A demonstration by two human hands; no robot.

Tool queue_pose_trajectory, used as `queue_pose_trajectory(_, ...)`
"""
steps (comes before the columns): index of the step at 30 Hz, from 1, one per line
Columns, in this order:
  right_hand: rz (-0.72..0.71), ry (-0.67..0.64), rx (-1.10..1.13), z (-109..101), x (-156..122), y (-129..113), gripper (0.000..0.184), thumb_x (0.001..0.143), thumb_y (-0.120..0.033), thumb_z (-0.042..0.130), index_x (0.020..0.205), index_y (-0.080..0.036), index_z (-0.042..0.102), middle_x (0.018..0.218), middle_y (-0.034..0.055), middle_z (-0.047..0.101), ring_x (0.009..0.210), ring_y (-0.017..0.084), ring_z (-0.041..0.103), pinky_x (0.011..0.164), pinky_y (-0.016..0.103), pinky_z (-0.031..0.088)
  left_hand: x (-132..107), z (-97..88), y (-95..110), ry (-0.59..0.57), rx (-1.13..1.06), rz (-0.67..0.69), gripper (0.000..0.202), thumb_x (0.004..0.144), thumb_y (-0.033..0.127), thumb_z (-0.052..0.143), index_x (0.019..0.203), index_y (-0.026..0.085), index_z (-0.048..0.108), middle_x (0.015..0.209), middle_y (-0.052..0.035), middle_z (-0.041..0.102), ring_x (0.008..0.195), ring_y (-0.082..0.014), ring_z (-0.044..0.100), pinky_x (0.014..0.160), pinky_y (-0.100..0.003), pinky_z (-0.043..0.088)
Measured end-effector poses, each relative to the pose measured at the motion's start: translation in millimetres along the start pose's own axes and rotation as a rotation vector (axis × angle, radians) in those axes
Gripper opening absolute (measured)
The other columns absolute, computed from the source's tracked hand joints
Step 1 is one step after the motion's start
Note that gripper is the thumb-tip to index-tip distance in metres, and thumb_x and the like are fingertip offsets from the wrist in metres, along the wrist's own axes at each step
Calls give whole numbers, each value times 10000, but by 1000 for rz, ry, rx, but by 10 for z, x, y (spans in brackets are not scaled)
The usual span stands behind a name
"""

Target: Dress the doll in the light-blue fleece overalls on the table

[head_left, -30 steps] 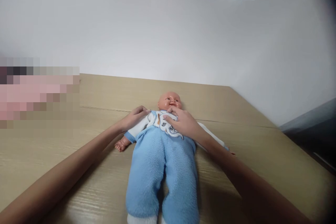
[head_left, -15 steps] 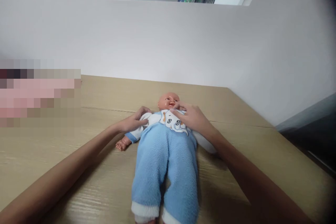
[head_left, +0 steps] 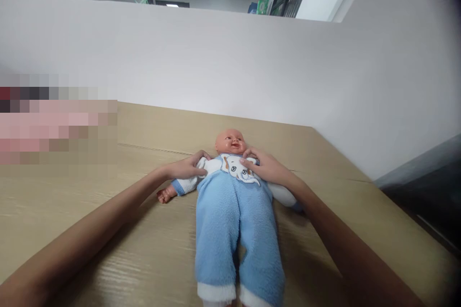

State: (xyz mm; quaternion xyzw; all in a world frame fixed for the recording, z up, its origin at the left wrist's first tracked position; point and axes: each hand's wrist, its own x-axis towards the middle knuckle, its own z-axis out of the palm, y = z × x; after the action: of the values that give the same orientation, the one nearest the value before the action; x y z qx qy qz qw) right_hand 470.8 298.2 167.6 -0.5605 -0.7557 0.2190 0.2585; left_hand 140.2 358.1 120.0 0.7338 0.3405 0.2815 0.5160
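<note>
A baby doll [head_left: 234, 201] lies on its back on the wooden table, its head toward the far side. It wears a fleecy blue and white outfit with an elephant face [head_left: 238, 169] on the chest. My left hand [head_left: 189, 165] is closed around the white sleeve at the doll's upper arm, thumb in front. At the opposite shoulder, my right hand [head_left: 266, 167] pinches the outfit beside the elephant's ear, just below the chin. The doll's bare hand [head_left: 166, 195] pokes out of the cuff on the left. My right forearm partly covers its other arm.
The wooden table [head_left: 151, 259] meets a white partition [head_left: 201, 57] behind the doll. A pixelated patch [head_left: 54, 124] covers something at the left. A dark area [head_left: 428, 196] lies beyond the table's right edge.
My right hand has moved slightly down from the doll's chin to its upper chest. The doll's legs appear farther right as the view shifts. My left hand keeps its hold on the sleeve.
</note>
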Motion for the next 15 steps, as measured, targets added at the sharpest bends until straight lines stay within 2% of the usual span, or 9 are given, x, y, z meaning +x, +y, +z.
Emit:
queue_pose_trajectory(4,-24,130,-11,3,-304,140,376,1037,-580,674,1199,-247,731,1195,112,826,1111,341,752,1022,478,579,28,11,-64,22,-37,-4,391,718,287,837,1104,266,778,1042,-27,787,979,-276,723,842,-316,568)
queue_pose_trajectory(8,-43,278,-101,-8,-809,486,443,992,-605,734,1265,-256,748,1288,149,793,1229,411,720,1153,596,548,42,-23,-93,58,51,32,352,795,324,791,1142,268,771,1158,-51,795,1108,-305,721,945,-359,572)
queue_pose_trajectory(10,-39,272,-101,-25,-1093,664,526,963,-617,793,1368,-286,731,1414,157,763,1335,453,688,1218,648,517,30,-8,-4,115,168,119,326,834,332,759,1150,252,758,1194,-75,784,1156,-328,697,1024,-412,553)
queue_pose_trajectory(12,-16,252,-76,-46,-1336,795,621,942,-604,840,1472,-316,691,1503,152,739,1395,478,670,1241,681,508,21,77,167,192,295,239,273,882,316,705,1142,239,736,1203,-97,768,1180,-343,664,1078,-458,521)
queue_pose_trajectory(15,74,261,9,-77,-1525,881,649,911,-583,883,1470,-315,690,1479,149,767,1351,484,715,1184,702,568,79,377,497,218,400,397,207,975,263,618,1163,241,703,1229,-104,757,1211,-343,637,1112,-476,490)
